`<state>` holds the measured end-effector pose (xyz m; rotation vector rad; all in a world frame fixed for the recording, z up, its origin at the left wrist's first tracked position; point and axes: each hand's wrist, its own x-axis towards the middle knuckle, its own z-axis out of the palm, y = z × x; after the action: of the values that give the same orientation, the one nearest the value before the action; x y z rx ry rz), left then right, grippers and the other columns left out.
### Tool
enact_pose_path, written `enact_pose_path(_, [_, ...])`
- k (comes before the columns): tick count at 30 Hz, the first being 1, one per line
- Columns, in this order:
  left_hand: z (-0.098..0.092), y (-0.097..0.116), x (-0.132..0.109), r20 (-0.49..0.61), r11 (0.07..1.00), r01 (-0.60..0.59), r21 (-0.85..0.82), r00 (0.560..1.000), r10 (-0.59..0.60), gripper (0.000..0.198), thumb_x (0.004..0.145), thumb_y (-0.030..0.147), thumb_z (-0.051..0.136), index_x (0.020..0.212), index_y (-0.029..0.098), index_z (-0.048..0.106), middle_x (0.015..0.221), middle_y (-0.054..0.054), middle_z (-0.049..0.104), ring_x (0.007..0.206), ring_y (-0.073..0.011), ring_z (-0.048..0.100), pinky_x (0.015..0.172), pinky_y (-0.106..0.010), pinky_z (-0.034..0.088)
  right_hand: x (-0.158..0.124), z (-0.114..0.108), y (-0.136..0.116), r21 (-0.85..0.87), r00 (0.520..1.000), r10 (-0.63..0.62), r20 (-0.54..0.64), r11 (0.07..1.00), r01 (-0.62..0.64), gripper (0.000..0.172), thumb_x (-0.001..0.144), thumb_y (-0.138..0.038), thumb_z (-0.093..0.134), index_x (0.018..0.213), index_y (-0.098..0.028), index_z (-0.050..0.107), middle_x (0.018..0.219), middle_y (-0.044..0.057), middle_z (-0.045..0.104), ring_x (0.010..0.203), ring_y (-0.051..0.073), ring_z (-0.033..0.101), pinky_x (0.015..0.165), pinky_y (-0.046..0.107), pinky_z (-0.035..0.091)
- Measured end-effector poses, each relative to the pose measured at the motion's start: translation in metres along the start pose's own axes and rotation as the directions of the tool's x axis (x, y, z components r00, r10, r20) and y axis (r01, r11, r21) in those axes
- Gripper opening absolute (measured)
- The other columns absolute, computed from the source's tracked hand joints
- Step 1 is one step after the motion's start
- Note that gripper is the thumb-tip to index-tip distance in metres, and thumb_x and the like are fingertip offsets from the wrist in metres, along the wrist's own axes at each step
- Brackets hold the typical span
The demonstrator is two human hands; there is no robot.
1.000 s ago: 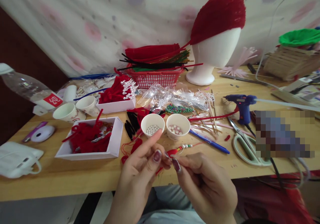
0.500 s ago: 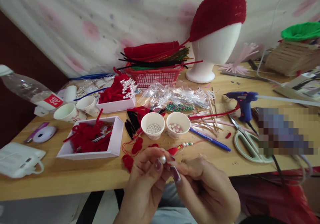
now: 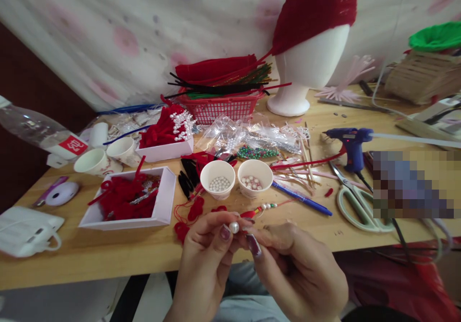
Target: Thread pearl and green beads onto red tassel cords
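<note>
A white pearl bead (image 3: 234,227) is pinched between the thumb and fingers of my left hand (image 3: 211,257), close to the table's front edge. My right hand (image 3: 302,267) is closed just right of the bead, thumb against forefinger; what it pinches is too small to make out. Behind the hands stand two paper cups, the left one (image 3: 218,180) holding small pearls and the right one (image 3: 255,178) larger whitish beads. A red tassel with a beaded cord (image 3: 268,207) lies just beyond my fingertips.
Blue pen (image 3: 302,199), scissors (image 3: 363,209) and a blue glue gun (image 3: 351,147) lie to the right. White box (image 3: 165,199) of red pieces sits left. Behind are a red basket (image 3: 219,110) and a white foam head (image 3: 309,67) with a red covering.
The view has shifted slightly. The bead shows a little more clearly between my left fingertips, and both hands stay close together.
</note>
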<state>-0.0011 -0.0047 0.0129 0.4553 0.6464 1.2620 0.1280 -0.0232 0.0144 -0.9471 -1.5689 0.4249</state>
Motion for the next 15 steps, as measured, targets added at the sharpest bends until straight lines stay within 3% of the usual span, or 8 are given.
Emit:
enact_pose_path(3, [-0.0052,0.0009,-0.0005,0.063,0.999,0.003,0.047,0.998,-0.006,0.008,0.079,0.029,0.090,0.085,0.027,0.086,0.087,-0.001,0.086,0.081,-0.0115,0.081,0.072,-0.012,0.061,0.0009,-0.0013,-0.0008,-0.020,1.000,0.003,-0.001,1.000,-0.003,0.020,0.094,-0.003,0.062,0.100,-0.021,0.067,0.059,-0.005,0.057,0.044,0.010,0.054,0.044,0.019,0.042])
enact_pose_path(8, [-0.0049,0.0041,-0.0043,0.072,0.993,-0.051,0.110,0.996,0.044,0.005,0.082,0.028,0.088,0.086,0.030,0.086,0.090,0.000,0.087,0.086,-0.0106,0.081,0.076,-0.010,0.060,0.0008,0.0029,0.0022,-0.045,1.000,-0.001,0.004,0.999,0.001,0.019,0.094,-0.004,0.061,0.100,-0.021,0.066,0.059,-0.005,0.057,0.044,0.010,0.053,0.043,0.020,0.042])
enact_pose_path(12, [-0.0048,0.0038,-0.0028,0.070,0.987,-0.086,0.135,0.995,0.077,0.006,0.080,0.030,0.089,0.086,0.031,0.086,0.091,-0.002,0.087,0.083,-0.0127,0.081,0.077,-0.014,0.062,-0.0017,0.0084,0.0068,-0.035,0.997,-0.041,-0.068,0.999,0.039,0.016,0.096,-0.007,0.059,0.099,-0.021,0.066,0.057,-0.005,0.056,0.039,0.009,0.044,0.040,0.020,0.038])
enact_pose_path(15, [-0.0058,0.0030,-0.0013,0.047,0.980,-0.103,0.168,0.994,0.097,0.007,0.079,0.031,0.090,0.086,0.030,0.086,0.092,-0.002,0.086,0.085,-0.0128,0.080,0.079,-0.015,0.062,-0.0008,0.0067,0.0057,-0.037,0.999,-0.034,-0.035,0.999,0.032,0.017,0.095,-0.006,0.060,0.100,-0.021,0.066,0.060,-0.004,0.059,0.041,0.009,0.048,0.041,0.020,0.039])
